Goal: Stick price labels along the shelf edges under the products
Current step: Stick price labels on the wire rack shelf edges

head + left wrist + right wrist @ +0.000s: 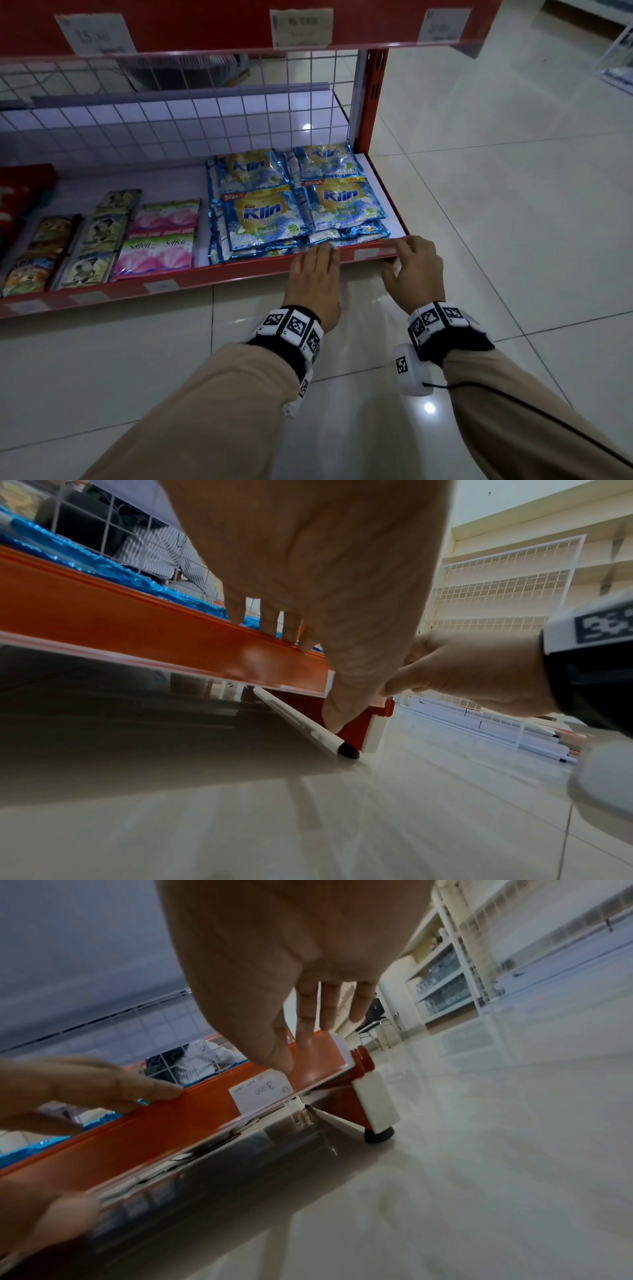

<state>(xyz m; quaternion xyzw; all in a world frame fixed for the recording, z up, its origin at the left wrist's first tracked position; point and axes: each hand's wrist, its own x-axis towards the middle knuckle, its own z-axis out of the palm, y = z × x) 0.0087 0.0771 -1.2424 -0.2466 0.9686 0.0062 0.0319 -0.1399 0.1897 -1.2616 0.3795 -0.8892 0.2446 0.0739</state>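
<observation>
A white handwritten price label (366, 253) (260, 1093) sits on the red shelf edge (239, 270) (164, 1126) under the stacked blue Klin packets (263, 212), near the shelf's right end. My left hand (318, 263) (325, 588) is just left of the label, straight fingers resting on top of the edge and thumb hanging below it. To the label's right, my right hand (404, 257) (274, 947) lays straight fingers over the top of the edge. Its thumb (279, 1057) presses the front face at the label's upper corner. Neither hand holds a loose label.
Pink Soffell sachets (157, 240) and darker sachets (92, 240) lie further left, with more labels (161, 284) below them. A wire mesh (171, 120) backs the shelf. The red upright (373, 102) and its white foot (377, 1104) end it. Tiled floor (479, 171) lies beyond.
</observation>
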